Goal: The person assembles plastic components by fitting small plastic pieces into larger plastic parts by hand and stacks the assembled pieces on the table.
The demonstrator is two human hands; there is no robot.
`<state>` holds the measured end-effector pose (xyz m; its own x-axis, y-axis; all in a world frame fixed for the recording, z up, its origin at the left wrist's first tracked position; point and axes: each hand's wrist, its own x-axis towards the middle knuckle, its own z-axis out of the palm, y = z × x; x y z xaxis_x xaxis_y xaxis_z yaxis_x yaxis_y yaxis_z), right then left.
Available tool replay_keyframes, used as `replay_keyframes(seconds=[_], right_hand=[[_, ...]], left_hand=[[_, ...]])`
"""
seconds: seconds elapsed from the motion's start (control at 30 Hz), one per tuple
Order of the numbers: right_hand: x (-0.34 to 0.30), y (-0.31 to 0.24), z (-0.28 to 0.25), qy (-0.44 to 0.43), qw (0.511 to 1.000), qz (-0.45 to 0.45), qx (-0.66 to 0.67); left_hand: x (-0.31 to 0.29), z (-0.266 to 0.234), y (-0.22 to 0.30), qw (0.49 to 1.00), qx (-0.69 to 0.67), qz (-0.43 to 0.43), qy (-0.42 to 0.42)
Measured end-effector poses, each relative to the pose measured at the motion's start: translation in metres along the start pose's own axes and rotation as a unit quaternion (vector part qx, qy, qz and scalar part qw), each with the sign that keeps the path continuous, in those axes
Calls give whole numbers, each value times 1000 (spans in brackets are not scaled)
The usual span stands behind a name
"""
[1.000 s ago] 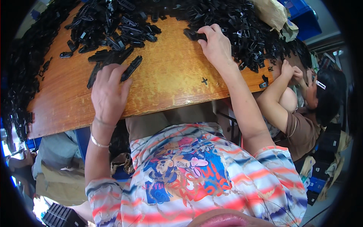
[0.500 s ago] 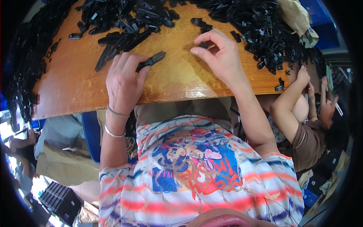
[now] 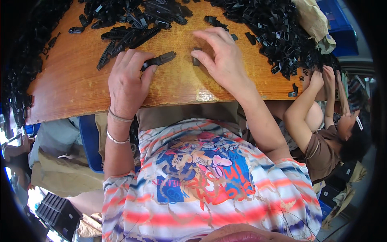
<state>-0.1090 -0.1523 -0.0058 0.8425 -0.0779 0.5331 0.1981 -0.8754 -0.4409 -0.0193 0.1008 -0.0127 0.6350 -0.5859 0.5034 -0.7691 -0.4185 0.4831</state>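
One long black part (image 3: 163, 59), pinched in the left hand (image 3: 128, 78), points toward two o'clock. At its three o'clock, a small dark piece (image 3: 196, 61) meets the thumb of the right hand (image 3: 225, 62), index finger spread away; whether gripped, I cannot tell. Beyond, black heaps (image 3: 278, 34) lie on the bench (image 3: 76, 72) at eleven and two o'clock.

Left heap (image 3: 121, 14) and right heap (image 3: 278, 38) toward the table's (image 3: 76, 76) far side.
In front of them, the part (image 3: 163, 59) in the left hand (image 3: 130, 77) points right, toward a small piece (image 3: 196, 59) at the right hand (image 3: 222, 63); past the right heap lies a paper bag (image 3: 312, 19).
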Motion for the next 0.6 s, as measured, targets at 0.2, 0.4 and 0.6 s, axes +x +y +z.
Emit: replay_keyframes(seconds=[0.2,0.4,0.6], right_hand=[[-12,-26,-4,-58,988,128,-69],[-9,-19,8,-83,986,130,-61],[6,-38,8,-92,996,5,-17]], left_hand=[[-1,-1,0,999,44,-6,15],[-2,0,-3,999,41,-9,13],[-4,3,-8,999,39,-6,14]])
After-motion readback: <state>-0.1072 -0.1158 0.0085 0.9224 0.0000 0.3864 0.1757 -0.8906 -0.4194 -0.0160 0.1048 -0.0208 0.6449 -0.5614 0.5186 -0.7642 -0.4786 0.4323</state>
